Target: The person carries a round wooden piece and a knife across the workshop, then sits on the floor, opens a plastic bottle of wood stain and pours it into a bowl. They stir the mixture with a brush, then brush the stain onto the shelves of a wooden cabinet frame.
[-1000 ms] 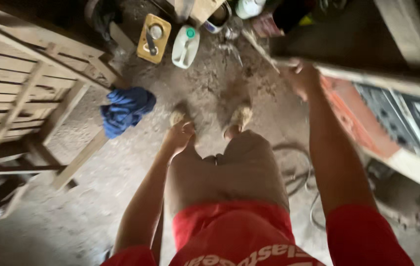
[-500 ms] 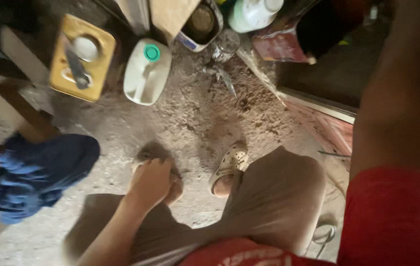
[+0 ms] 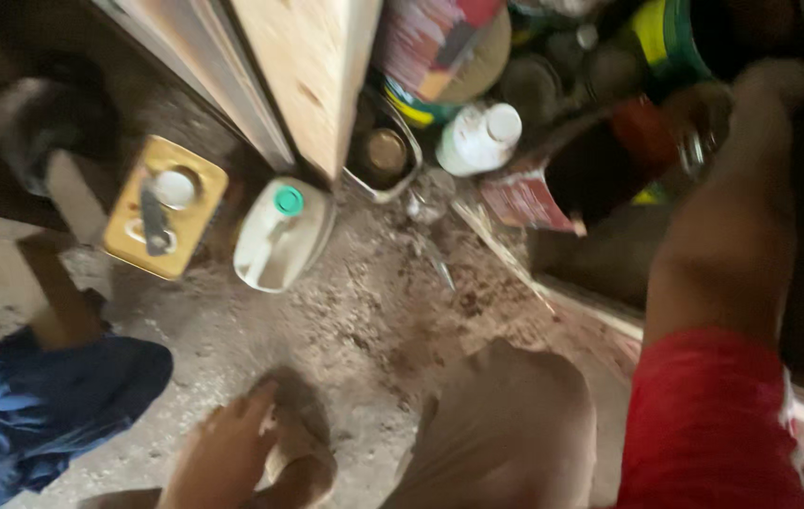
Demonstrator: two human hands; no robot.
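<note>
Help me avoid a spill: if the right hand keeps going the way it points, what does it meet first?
Probably the dark container among the crowded cans; the right hand is blurred and depth is unclear.

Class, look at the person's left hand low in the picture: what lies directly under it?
The left hand rests on a dusty shoe standing on the dirt floor. The shoe's toe shows; the part beneath the palm is covered.

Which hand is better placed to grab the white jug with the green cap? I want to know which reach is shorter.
Probably the left hand: it is low by the shoe, with bare floor between it and the white jug. The right hand is raised among the cans, farther off.
</note>
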